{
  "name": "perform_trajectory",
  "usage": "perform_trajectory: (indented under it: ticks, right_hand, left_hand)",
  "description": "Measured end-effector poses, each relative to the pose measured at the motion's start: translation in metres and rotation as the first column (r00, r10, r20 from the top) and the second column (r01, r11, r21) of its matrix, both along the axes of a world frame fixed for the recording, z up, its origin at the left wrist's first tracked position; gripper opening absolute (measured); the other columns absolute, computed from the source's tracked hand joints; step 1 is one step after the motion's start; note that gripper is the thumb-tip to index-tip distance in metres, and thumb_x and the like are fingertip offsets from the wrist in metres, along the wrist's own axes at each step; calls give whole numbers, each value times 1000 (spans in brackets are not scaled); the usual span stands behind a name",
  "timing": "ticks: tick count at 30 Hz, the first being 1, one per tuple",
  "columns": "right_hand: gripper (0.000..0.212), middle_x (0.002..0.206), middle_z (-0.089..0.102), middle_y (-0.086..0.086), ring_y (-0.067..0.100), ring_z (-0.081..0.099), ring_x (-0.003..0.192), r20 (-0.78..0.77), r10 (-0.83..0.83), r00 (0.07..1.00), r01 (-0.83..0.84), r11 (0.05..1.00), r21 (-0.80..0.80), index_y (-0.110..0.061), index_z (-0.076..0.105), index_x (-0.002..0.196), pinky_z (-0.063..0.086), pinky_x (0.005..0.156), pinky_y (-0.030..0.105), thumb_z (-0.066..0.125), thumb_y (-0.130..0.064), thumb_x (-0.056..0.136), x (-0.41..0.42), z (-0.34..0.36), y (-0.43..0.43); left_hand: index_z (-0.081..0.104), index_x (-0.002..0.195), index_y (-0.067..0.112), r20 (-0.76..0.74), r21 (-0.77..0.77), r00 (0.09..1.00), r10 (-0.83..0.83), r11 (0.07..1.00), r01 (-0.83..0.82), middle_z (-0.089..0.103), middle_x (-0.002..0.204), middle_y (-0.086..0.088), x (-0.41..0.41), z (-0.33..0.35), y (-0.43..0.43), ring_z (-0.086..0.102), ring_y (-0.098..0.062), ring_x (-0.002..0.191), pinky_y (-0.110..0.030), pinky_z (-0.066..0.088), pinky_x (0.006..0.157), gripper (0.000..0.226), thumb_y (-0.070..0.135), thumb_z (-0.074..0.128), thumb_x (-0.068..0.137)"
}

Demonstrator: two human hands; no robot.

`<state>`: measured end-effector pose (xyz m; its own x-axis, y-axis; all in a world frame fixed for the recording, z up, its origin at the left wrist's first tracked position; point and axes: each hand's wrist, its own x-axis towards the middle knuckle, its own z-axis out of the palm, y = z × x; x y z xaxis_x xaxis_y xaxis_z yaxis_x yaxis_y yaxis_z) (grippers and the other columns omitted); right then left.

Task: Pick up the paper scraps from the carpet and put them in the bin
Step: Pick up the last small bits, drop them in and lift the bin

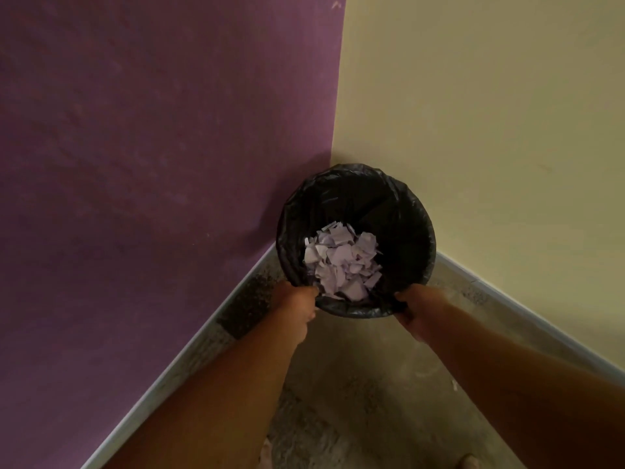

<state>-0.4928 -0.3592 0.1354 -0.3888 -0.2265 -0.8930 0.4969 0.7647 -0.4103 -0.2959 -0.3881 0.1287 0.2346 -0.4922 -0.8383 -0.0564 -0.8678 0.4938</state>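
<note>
Nearest the viewer, above the carpet (355, 367), the left hand (297, 299) and the right hand (411, 308) each curl their fingers round the near rim of the bin (358, 171), one at either side. Inside, on the black liner (399, 211), the paper scraps (341, 262) lie in a loose heap. They look light, limp and easily scattered, so the bin is best held by its stiffer rim and kept level. Beyond, the bin occupies the corner where the purple wall (152, 147) meets the yellow wall (490, 113).
</note>
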Motion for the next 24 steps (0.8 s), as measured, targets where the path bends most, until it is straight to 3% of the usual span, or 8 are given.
perform_trajectory:
  ticks: [6, 8, 11, 13, 15, 18, 21, 24]
  right_hand:
    - [35, 119, 58, 18, 31, 57, 105, -20, 85, 996, -84, 996, 34, 0, 52, 125, 45, 66, 31, 51, 9, 91, -2, -16, -5]
    - [36, 117, 58, 23, 31, 58, 90, -42, 153, 987, -150, 986, 69, 5, 51, 126, 43, 61, 32, 51, 9, 90, -3, -20, -4]
    - [36, 94, 58, 17, 26, 54, 67, -78, 294, 953, -286, 952, 107, 6, 54, 124, 41, 53, 32, 60, 0, 89, -7, -26, 3]
    - [50, 103, 58, 13, 27, 57, 77, -131, 342, 930, -330, 938, 108, 0, 53, 127, 42, 56, 32, 73, -17, 84, -10, -20, 4]
    - [71, 110, 57, 12, 26, 56, 80, -275, 358, 892, -336, 934, 124, -2, 51, 129, 43, 53, 29, 80, -37, 75, -18, -6, -1]
    - [84, 124, 57, 19, 37, 60, 102, -511, 554, 657, -525, 823, 216, -1, 43, 131, 54, 73, 41, 73, -55, 74, -30, 30, -15]
    - [79, 132, 53, 17, 38, 54, 118, -681, 635, 366, -714, 661, 232, -7, 44, 133, 48, 92, 43, 67, -58, 77, -37, 85, -36]
    - [73, 137, 50, 12, 34, 49, 125, -788, 570, 230, -786, 587, 194, -11, 45, 135, 46, 98, 43, 64, -55, 81, -33, 162, -65]
  left_hand:
    - [55, 97, 8, -6, 66, 999, 46, 997, -46, 59, 81, -13, -2, -16, 3, 53, -18, 57, -26, 38, 46, 12, 7, 63, 89]
    - [55, 99, 9, 8, 72, 998, 57, 996, -57, 60, 82, -13, -2, -21, 7, 56, -18, 57, -25, 41, 44, 13, 6, 62, 89]
    - [57, 106, 10, -5, 97, 1000, 18, 995, -18, 63, 84, -10, -2, -22, 12, 60, -19, 63, -26, 46, 47, 18, 9, 63, 89]
    - [56, 117, 10, -4, 147, 999, -40, 988, 41, 64, 90, -8, -1, -13, 11, 63, -20, 72, -29, 50, 53, 34, 24, 68, 88]
    - [51, 129, 13, 35, 219, 991, -131, 968, 120, 61, 117, -11, 1, 2, 4, 63, -29, 94, -34, 52, 59, 76, 58, 73, 73]
    - [41, 144, 15, 201, 244, 915, -350, 922, 299, 45, 145, -13, -2, 37, -8, 51, -37, 123, -46, 52, 89, 115, 91, 45, 58]
    - [27, 151, 14, 392, 93, 788, -474, 873, 479, 31, 156, -14, -11, 81, -22, 37, -35, 138, -44, 32, 113, 99, 82, 32, 79]
    - [32, 146, 11, 660, -3, 570, -489, 758, 653, 38, 151, -13, -20, 149, -44, 39, -35, 136, -45, 36, 109, 86, 72, 36, 86]
